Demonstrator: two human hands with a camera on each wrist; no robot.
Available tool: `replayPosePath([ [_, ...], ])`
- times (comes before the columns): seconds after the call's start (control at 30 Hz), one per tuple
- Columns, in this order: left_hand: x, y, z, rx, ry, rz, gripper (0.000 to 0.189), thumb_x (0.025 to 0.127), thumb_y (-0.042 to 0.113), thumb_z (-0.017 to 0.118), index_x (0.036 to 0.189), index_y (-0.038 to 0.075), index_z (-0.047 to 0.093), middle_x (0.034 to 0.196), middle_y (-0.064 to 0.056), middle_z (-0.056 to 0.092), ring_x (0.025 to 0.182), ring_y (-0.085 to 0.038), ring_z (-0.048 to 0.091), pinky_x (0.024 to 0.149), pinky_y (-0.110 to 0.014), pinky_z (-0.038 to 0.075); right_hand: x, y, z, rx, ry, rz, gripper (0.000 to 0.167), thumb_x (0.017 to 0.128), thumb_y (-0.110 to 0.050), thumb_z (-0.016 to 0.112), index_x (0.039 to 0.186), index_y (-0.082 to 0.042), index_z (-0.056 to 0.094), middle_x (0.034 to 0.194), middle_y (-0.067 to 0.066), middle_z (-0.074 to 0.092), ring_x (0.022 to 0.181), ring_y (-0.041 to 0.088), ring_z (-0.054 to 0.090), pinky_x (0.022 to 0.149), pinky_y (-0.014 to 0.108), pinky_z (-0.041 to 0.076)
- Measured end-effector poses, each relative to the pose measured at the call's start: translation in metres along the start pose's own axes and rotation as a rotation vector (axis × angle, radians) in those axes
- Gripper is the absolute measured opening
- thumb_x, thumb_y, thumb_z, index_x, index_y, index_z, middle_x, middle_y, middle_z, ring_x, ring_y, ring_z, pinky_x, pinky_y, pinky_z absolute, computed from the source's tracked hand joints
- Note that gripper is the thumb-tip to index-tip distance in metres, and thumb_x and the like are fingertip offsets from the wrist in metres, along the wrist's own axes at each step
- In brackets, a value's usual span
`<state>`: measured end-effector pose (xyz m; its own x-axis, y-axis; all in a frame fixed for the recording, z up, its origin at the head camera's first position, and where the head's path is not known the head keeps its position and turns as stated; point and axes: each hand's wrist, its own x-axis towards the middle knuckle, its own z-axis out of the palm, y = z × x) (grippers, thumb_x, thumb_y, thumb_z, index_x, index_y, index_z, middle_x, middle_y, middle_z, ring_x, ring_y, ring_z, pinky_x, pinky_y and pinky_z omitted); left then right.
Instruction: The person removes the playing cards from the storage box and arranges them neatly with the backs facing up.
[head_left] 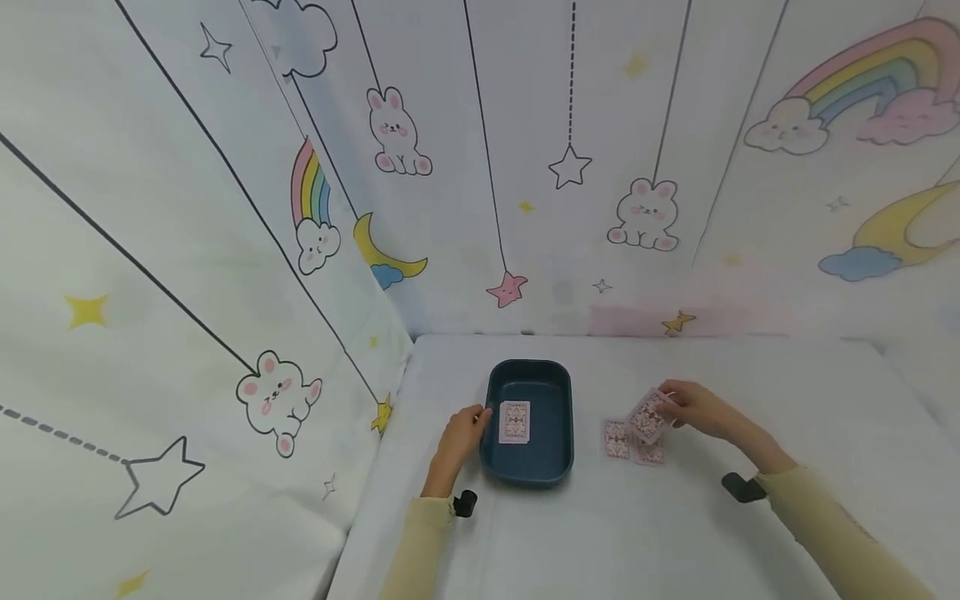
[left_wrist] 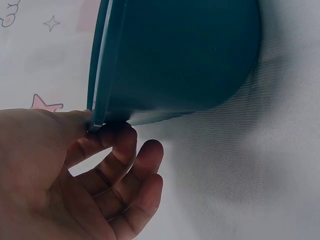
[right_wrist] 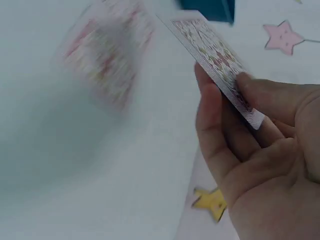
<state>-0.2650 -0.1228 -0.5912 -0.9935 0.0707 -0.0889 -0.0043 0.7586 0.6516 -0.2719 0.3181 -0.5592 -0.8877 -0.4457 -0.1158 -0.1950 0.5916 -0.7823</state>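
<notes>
Two loose cards point(head_left: 617, 439) on the tabletop point(head_left: 637, 533), one partly hidden below the card point(head_left: 648, 415) my right hand point(head_left: 693, 408) pinches; whether I hold several, can't tell. Right-wrist view blurs the loose pair. My left hand point(head_left: 461, 433) pinches the tray point(head_left: 552, 433) by its left rim, toward the tabletop's far-left corner; another card point(head_left: 514, 422) inside.

Left hand point(left_wrist: 57, 182), lower left of frame, pinches rim point(left_wrist: 102, 75) of teal container point(left_wrist: 185, 50); other fingers point(left_wrist: 151, 156) curl below, near lower centre. Container fills upper centre. White woven cloth point(left_wrist: 250, 175) at right, shadowed beside container. Upper left: white backdrop point(left_wrist: 45, 60) with pink star point(left_wrist: 45, 104), outlined four-pointed star point(left_wrist: 51, 23).
</notes>
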Motion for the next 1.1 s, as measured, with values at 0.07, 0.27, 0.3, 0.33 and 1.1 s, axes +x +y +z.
replayPosePath([
  [0.07, 0.0, -0.002, -0.002, -0.006, 0.004, -0.002, 0.033, 0.107, 0.031, 0.05, 0.089, 0.006, 0.062, 0.074, -0.003, 0.054, 0.064, -0.016, 0.049, 0.057, -0.029, 0.037, -0.015, 0.01, 0.0, -0.092, 0.074, -0.01, 0.036, 0.104, -0.017, 0.056, 0.129, 0.009, 0.054, 0.11, 0.018, 0.07, 0.09, 0.024, 0.069, 0.073, 0.03, 0.057],
  [0.27, 0.001, -0.006, -0.007, -0.003, 0.009, -0.016, 0.032, 0.107, 0.032, 0.049, 0.088, 0.008, 0.06, 0.075, -0.004, 0.054, 0.066, -0.017, 0.049, 0.058, -0.03, 0.037, -0.049, 0.03, 0.02, -0.366, 0.329, -0.091, 0.027, 0.099, -0.006, 0.06, 0.124, 0.002, 0.066, 0.113, 0.018, 0.073, 0.104, 0.04, 0.069, 0.083, 0.048, 0.056],
  [0.3, 0.001, -0.006, -0.008, 0.001, 0.009, -0.02, 0.032, 0.107, 0.032, 0.049, 0.088, 0.008, 0.06, 0.075, -0.004, 0.054, 0.066, -0.017, 0.049, 0.058, -0.029, 0.037, -0.053, 0.033, 0.025, -0.404, 0.354, -0.106, 0.027, 0.097, -0.003, 0.062, 0.123, 0.001, 0.067, 0.116, 0.018, 0.072, 0.108, 0.04, 0.067, 0.087, 0.051, 0.054],
  [0.33, 0.001, -0.006, -0.009, -0.001, 0.009, -0.025, 0.032, 0.107, 0.032, 0.049, 0.088, 0.008, 0.06, 0.075, -0.004, 0.054, 0.066, -0.017, 0.049, 0.059, -0.03, 0.037, -0.055, 0.036, 0.03, -0.44, 0.375, -0.117, 0.027, 0.095, -0.002, 0.064, 0.123, 0.0, 0.068, 0.117, 0.018, 0.072, 0.11, 0.04, 0.067, 0.089, 0.052, 0.053],
  [1.1, 0.003, 0.001, 0.001, 0.006, -0.019, -0.017, 0.035, 0.107, 0.032, 0.049, 0.091, 0.004, 0.062, 0.073, -0.004, 0.053, 0.065, -0.018, 0.049, 0.058, -0.031, 0.037, -0.032, 0.059, -0.007, -0.25, -0.007, 0.146, 0.048, 0.099, -0.017, 0.062, 0.129, 0.019, 0.05, 0.128, 0.039, 0.056, 0.122, 0.058, 0.05, 0.099, 0.063, 0.043],
])
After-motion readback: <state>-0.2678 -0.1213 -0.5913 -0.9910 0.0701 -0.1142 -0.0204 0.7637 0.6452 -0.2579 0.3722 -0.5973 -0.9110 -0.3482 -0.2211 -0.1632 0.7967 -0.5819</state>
